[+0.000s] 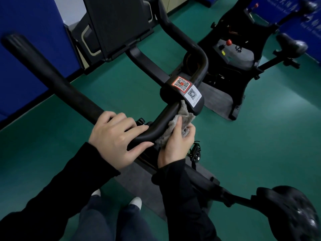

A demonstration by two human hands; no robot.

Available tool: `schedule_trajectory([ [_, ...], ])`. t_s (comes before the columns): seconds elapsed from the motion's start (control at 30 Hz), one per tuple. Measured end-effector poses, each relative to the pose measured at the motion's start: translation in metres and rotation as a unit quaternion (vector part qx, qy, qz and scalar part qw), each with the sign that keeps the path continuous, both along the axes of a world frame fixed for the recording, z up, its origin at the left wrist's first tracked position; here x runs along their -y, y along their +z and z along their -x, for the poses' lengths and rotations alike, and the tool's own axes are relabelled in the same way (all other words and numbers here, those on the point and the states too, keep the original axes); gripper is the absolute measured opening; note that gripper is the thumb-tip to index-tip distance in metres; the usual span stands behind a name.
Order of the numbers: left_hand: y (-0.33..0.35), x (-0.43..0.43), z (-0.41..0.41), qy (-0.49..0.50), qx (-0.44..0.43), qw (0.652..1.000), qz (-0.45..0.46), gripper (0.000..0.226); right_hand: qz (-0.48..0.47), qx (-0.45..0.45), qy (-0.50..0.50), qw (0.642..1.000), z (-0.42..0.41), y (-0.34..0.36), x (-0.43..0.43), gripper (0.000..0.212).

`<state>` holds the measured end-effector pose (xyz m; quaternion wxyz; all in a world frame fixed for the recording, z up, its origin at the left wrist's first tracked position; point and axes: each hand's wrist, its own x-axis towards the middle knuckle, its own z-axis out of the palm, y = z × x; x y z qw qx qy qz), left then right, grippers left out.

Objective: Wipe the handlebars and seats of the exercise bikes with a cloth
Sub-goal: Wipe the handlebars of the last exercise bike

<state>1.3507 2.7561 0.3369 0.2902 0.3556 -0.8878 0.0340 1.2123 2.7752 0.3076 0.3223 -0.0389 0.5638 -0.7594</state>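
Handlebars (57, 79) of a black exercise bike fill the middle of the head view. The left hand (112, 136) is wrapped round the bend of the bar and grips it. Just beside it, the right hand (177, 145) holds a fluffy grey cloth (184, 117) and presses it on the bar. The cloth touches the edge of the middle block, where two square code stickers sit, a red sticker (181, 83) and a white sticker (192, 94). Both arms wear black sleeves (52, 188).

Behind the bars stands the dark back of the bike's screen (118, 23), which hides part of the wall. Below the right hand a pedal (195, 152) peeks out. The bike's seat (291, 211) is low on the right and looks blurry.

A second bike (231, 63) stands well apart at the top right on a grey mat (220, 100), with a red knob (229, 42) and its other seat (291, 45). The floor (243, 145) is green. Blue pads (26, 49) cover the wall on the left. White shoes (135, 202) show at the bottom.
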Motion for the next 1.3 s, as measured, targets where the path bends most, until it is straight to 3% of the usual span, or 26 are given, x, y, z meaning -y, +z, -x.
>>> schedule_trajectory([
  [0.13, 0.0, 0.0, 0.001, 0.002, -0.002, 1.0, 0.003, 0.038, -0.008, -0.027, 0.009, 1.0, 0.003, 0.0, -0.002, 0.011],
  [0.27, -0.001, 0.0, 0.0, 0.001, -0.006, 1.0, 0.009, 0.037, -0.017, 0.027, 0.002, 0.999, 0.003, -0.001, 0.005, 0.013],
  [0.43, -0.004, 0.001, 0.001, 0.002, -0.013, 1.0, 0.02, 0.036, 0.058, 0.089, 0.044, 0.993, -0.012, -0.007, -0.016, 0.011],
  [0.5, -0.005, 0.002, 0.001, -0.003, -0.019, 1.0, 0.023, 0.037, 0.042, -0.007, 0.018, 0.999, -0.007, -0.004, -0.019, 0.009],
  [0.57, -0.005, 0.004, 0.0, -0.007, -0.023, 1.0, 0.02, 0.038, -0.009, -0.197, 0.015, 0.98, 0.002, 0.002, -0.02, 0.007],
  [0.63, -0.005, 0.003, 0.0, -0.007, -0.03, 0.999, 0.018, 0.038, -0.073, -0.389, 0.042, 0.918, 0.012, 0.01, -0.021, 0.005],
  [0.7, -0.006, 0.002, 0.0, -0.007, -0.039, 0.999, 0.016, 0.038, -0.097, -0.541, 0.073, 0.832, 0.023, 0.02, -0.02, 0.014],
  [0.8, -0.007, 0.002, 0.0, -0.005, -0.042, 0.999, 0.009, 0.038, -0.079, -0.655, 0.161, 0.734, 0.042, 0.044, -0.004, 0.024],
  [0.97, -0.006, 0.001, -0.001, -0.001, -0.041, 0.999, -0.004, 0.037, -0.084, -0.744, 0.379, 0.544, 0.063, 0.091, 0.044, 0.027],
  [1.13, -0.005, 0.001, -0.001, -0.005, -0.036, 0.999, 0.004, 0.039, -0.079, -0.773, 0.566, 0.275, 0.066, 0.104, 0.082, 0.013],
  [1.2, -0.005, 0.001, 0.0, -0.003, -0.039, 0.999, 0.002, 0.039, -0.074, -0.771, 0.592, 0.224, 0.066, 0.104, 0.09, 0.014],
  [1.3, -0.004, 0.0, 0.001, 0.0, -0.042, 0.999, -0.004, 0.038, -0.085, -0.737, 0.641, 0.199, 0.064, 0.104, 0.1, 0.015],
])
